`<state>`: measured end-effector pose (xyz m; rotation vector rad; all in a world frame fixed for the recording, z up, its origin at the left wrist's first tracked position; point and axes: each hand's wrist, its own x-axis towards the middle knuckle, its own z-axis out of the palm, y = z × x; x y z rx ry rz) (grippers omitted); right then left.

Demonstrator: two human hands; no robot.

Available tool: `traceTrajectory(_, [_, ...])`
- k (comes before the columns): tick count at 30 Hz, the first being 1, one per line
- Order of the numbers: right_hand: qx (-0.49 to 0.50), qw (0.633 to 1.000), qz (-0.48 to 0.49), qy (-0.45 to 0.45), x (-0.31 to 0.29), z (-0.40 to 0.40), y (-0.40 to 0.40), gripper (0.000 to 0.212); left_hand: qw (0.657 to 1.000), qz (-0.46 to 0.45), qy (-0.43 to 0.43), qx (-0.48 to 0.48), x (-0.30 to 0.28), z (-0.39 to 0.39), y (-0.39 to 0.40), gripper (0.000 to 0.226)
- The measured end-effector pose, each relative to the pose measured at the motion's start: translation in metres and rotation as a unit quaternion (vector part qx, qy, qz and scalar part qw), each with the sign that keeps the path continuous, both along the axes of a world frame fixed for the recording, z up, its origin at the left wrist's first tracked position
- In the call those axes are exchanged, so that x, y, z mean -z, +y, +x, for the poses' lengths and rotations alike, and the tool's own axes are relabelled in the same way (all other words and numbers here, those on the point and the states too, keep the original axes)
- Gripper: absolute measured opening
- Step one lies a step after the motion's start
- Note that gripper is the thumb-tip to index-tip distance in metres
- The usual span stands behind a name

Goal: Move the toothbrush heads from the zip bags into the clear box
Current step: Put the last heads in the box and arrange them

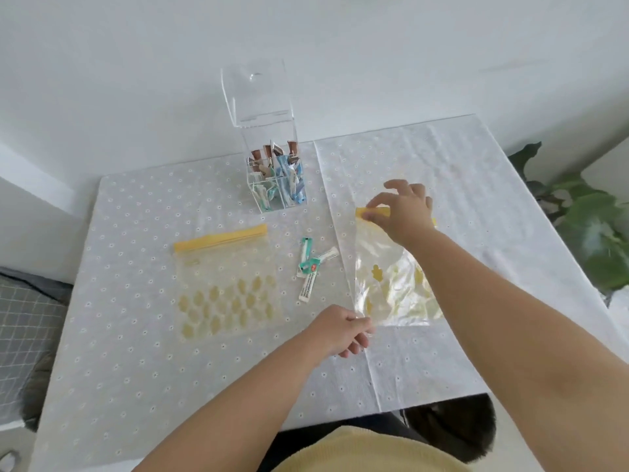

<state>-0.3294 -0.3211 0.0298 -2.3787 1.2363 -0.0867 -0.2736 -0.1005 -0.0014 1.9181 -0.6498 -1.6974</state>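
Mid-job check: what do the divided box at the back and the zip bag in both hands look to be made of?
Clear box: rigid, glossy transparent plastic, probably acrylic; its walls stand straight, edges catch light, and the packets show through.
Zip bag: thin, soft clear plastic film, wrinkled and shiny, with a yellow zip strip and printed yellow leaves. The right hand and left hand hold it.

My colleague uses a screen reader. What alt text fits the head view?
Two bare hands hold a zip bag on a white tablecloth: right hand pinching its yellow zip strip, left hand gripping its bottom corner. Another zip bag, loose toothbrush head packets and an open clear box lie beyond.
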Motion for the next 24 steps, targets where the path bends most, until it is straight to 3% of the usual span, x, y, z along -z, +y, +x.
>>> traceTrajectory(4, [0.071,0.995,-0.009,-0.066,0.03,-0.018,0.028,0.041,1.0,0.016,-0.016,-0.021,0.0,0.005,-0.002,0.04])
traceTrajectory(6, [0.062,0.997,0.004,-0.04,0.047,-0.031,0.043,0.042,0.998,0.025,-0.053,0.002,-0.002,0.013,-0.003,0.051])
traceTrajectory(10, [0.016,0.997,0.064,0.041,0.075,-0.045,0.059,0.051,0.974,-0.007,-0.225,0.006,0.001,0.05,-0.008,0.051])
traceTrajectory(13, [-0.017,0.995,0.073,0.069,0.084,-0.048,0.064,0.053,0.922,-0.046,-0.379,0.064,0.004,0.084,-0.013,0.025])
traceTrajectory(15, [-0.02,0.995,0.071,0.074,0.082,-0.046,0.066,0.053,0.895,-0.052,-0.432,0.093,0.007,0.097,-0.017,0.022])
traceTrajectory(21, [-0.1,0.995,0.015,0.007,0.06,-0.006,0.06,0.039,0.904,-0.049,-0.423,0.018,0.023,0.092,-0.023,0.053])
traceTrajectory(24, [-0.181,0.983,0.006,0.034,0.056,0.023,0.055,0.04,0.916,-0.038,-0.399,-0.008,0.025,0.095,-0.031,0.059])
